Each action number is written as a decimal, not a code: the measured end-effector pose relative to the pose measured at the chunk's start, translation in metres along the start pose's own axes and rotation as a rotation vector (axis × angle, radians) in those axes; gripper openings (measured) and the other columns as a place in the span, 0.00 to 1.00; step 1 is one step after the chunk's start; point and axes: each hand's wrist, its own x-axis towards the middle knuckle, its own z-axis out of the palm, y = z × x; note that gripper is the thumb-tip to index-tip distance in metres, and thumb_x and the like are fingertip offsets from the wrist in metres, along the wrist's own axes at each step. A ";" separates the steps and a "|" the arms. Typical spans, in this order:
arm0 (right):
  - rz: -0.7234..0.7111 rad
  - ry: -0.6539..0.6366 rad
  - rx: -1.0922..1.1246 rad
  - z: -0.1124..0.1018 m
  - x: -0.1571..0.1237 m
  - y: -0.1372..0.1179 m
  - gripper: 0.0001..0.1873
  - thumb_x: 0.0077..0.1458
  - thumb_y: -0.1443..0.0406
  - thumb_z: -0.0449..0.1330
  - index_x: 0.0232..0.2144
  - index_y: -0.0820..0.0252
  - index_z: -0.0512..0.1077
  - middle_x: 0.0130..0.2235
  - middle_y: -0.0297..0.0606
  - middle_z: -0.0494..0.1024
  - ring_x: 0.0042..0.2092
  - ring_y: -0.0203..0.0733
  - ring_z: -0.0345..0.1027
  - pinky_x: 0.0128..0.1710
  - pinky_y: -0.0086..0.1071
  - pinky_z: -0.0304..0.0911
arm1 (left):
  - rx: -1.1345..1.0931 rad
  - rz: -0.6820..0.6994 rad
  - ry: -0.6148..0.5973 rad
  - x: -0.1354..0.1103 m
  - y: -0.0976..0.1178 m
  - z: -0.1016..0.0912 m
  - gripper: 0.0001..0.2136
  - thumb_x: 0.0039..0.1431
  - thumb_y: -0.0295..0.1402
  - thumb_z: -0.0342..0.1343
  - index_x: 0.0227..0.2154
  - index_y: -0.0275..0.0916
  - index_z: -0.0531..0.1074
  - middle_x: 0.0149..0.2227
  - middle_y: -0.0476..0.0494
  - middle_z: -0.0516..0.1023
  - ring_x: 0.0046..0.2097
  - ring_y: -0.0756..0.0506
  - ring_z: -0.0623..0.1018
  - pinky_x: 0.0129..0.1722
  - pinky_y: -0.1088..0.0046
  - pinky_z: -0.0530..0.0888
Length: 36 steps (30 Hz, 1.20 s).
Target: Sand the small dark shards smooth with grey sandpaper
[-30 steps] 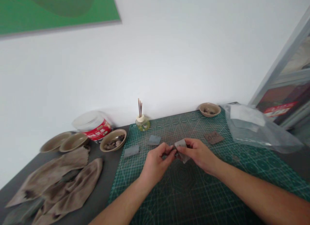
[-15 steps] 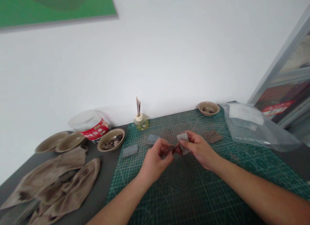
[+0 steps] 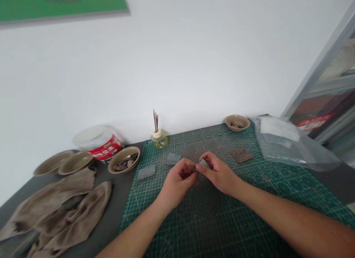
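A person sits at a table [image 3: 116,210] with both forearms reaching in from the bottom of the view, the hands close together at the centre, above a green cutting mat [image 3: 210,228]. The left hand [image 3: 176,182] is curled around a dark brown fragment [image 3: 189,171], mostly hidden by the fingers. The right hand [image 3: 217,173] pinches a small grey sheet [image 3: 203,163] between thumb and fingers, its edge touching the fragment. Two more grey squares [image 3: 146,172] lie on the mat to the left, and a brown square with handwriting [image 3: 242,154] lies to the right. A bowl of dark pieces [image 3: 123,159] sits at the mat's left edge, beside a red-labelled tub [image 3: 98,141], two shallow dishes [image 3: 74,163] and stained cloths [image 3: 52,202] at lower left. A clear plastic bag [image 3: 291,143] lies at right.
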 end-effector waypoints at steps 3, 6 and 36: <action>-0.038 -0.016 -0.079 0.003 -0.003 -0.003 0.15 0.59 0.54 0.58 0.42 0.56 0.64 0.29 0.29 0.69 0.30 0.36 0.64 0.30 0.29 0.58 | 0.017 -0.009 -0.017 0.000 -0.001 0.000 0.01 0.57 0.28 0.56 0.32 0.38 0.70 0.28 0.51 0.74 0.31 0.50 0.75 0.32 0.75 0.71; -0.046 -0.026 -0.192 0.005 -0.006 -0.007 0.17 0.60 0.53 0.57 0.43 0.56 0.63 0.29 0.30 0.71 0.30 0.38 0.66 0.31 0.30 0.57 | 0.144 0.000 0.024 -0.002 -0.001 -0.001 0.01 0.55 0.27 0.57 0.28 0.37 0.72 0.26 0.51 0.74 0.29 0.51 0.73 0.30 0.77 0.69; -0.209 -0.230 -0.196 -0.013 -0.010 -0.009 0.17 0.59 0.52 0.58 0.43 0.56 0.60 0.29 0.29 0.69 0.28 0.35 0.62 0.27 0.27 0.53 | 0.450 0.226 0.024 -0.014 0.017 -0.002 0.04 0.54 0.26 0.58 0.26 0.39 0.74 0.28 0.49 0.78 0.31 0.49 0.76 0.32 0.75 0.70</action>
